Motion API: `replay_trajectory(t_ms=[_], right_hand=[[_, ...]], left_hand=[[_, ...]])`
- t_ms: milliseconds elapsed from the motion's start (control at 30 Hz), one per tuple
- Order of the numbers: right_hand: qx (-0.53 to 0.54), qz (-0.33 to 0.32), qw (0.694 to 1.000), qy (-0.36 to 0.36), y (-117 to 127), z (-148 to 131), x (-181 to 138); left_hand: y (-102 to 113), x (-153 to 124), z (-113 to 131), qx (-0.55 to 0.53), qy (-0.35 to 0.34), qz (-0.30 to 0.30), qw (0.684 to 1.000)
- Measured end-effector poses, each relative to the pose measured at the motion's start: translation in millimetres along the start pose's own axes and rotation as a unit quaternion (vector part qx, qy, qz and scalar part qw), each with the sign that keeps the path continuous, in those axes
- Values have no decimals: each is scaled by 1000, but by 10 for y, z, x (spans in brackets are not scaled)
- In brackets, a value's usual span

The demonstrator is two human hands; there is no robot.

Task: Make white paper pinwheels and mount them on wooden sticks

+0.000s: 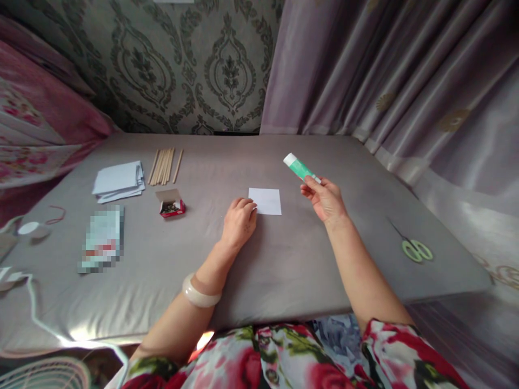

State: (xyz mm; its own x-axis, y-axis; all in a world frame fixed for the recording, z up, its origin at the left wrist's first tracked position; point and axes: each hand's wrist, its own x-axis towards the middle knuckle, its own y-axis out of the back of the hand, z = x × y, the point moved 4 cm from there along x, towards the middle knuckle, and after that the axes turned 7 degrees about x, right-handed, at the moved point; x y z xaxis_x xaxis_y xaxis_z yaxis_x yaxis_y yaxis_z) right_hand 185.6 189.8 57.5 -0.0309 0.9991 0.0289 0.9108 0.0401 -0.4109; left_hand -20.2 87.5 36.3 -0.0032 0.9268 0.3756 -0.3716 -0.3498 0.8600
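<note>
A small white sheet of paper [268,201] lies flat in the middle of the cloth-covered table. My left hand [240,219] rests at its left edge, fingers curled together over that edge; the fingertips are partly hidden. To the right, my right hand [323,200] is raised above the table, closed around the lower end of a green and white glue stick [299,166]. The stick is tilted, its white end pointing up and to the left.
At the left are a stack of folded white paper [118,181], several wooden sticks [163,166], a small red open box [172,208] with small dark pieces, and a blurred packet [102,237]. Green-handled scissors [417,250] lie at right. A white cable [36,319] crosses the front left.
</note>
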Motion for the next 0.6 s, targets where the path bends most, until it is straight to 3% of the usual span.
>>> replay_trajectory(t_ms=[100, 267, 467, 600], right_hand=[[-42, -7, 999, 22, -110, -46, 65], [-189, -56, 978, 60, -392, 15, 118], [-421, -96, 882, 187, -675, 97, 77], [-476, -128, 846, 201, -753, 153, 14]], left_hand=[[-61, -46, 139, 31, -53, -47, 997], [-166, -111, 177, 83, -69, -111, 988], [-167, -135, 173, 132, -86, -102, 982], [-147, -138, 177, 139, -72, -109, 982]])
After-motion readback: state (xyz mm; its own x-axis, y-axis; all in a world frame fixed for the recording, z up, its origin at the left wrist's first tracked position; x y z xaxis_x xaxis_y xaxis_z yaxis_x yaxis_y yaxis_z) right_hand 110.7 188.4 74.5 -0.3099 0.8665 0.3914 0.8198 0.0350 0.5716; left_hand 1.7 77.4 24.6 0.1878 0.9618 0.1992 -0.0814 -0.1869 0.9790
